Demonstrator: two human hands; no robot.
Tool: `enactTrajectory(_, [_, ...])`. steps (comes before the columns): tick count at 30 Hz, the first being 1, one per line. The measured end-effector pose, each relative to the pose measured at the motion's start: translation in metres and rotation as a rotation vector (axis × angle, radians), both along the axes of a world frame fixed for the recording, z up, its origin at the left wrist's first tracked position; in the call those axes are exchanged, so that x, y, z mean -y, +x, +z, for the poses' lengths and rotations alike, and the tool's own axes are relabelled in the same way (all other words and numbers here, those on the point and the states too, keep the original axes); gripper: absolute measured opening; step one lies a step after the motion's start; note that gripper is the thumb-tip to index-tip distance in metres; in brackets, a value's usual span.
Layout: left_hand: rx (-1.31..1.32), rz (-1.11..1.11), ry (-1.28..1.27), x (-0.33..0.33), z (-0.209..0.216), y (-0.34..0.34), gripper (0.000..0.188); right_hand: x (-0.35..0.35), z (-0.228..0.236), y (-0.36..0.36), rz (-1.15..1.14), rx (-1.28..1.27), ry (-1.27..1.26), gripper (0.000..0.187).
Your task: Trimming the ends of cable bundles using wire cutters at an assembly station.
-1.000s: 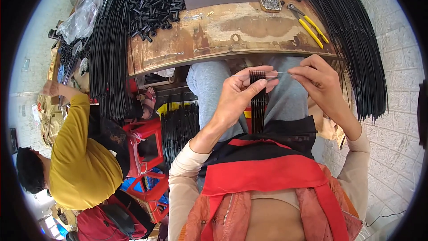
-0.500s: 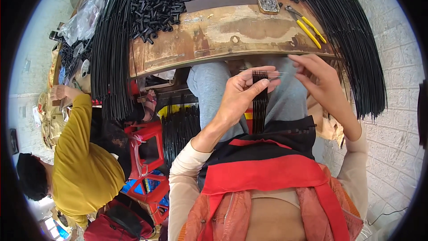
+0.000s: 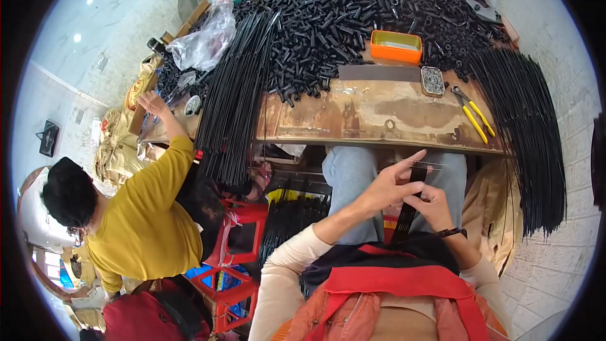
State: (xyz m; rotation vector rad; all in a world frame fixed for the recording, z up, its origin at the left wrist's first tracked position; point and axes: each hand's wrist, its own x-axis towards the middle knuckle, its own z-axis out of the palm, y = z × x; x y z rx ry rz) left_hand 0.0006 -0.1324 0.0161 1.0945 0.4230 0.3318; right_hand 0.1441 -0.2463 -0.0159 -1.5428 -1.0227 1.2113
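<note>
My left hand (image 3: 386, 191) is closed around a flat row of thin black rods (image 3: 404, 222), held above my lap. Fine metal wires (image 3: 434, 167) run crosswise at the upper ends of the rods and stick out to the right. My right hand (image 3: 434, 208) is up against the row just below the left one. Its thumb and fingers are bent together at the rods; the fingertips are partly hidden. The lower part of the row hangs down between my legs toward the dark apron.
Black tubular pieces (image 3: 334, 25) heap the wooden table (image 3: 315, 120). Long black rods hang over its edge at left (image 3: 230, 101) and right (image 3: 524, 132). Yellow-handled pliers (image 3: 475, 117), a metal tin (image 3: 432, 81) and an orange box (image 3: 396, 47) lie there. A co-worker (image 3: 142, 215) reaches in at left.
My view has tilted up and turned left, showing more of the table. My right hand has come from apart at the wire ends to the rods beside my left hand.
</note>
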Motion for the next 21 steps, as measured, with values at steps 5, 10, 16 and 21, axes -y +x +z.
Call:
enactTrajectory(5, [-0.101,0.144,0.277,-0.077,0.016,-0.024,0.031,-0.003,-0.004,0.019,0.006,-0.458,0.015,0.018])
enactTrajectory(10, [-0.446,0.623,1.888,-0.237,0.030,0.004,0.013,-0.001,0.007,0.003,0.066,-0.457,-0.010,0.016])
enactTrajectory(16, [-0.733,0.166,2.275,-0.314,0.022,0.035,0.010,-0.010,-0.001,0.013,-0.014,-0.496,-0.028,0.016])
enactTrajectory(21, [-0.736,0.483,2.241,-0.336,0.059,0.025,0.017,-0.013,0.000,0.014,-0.023,-0.528,-0.042,0.015])
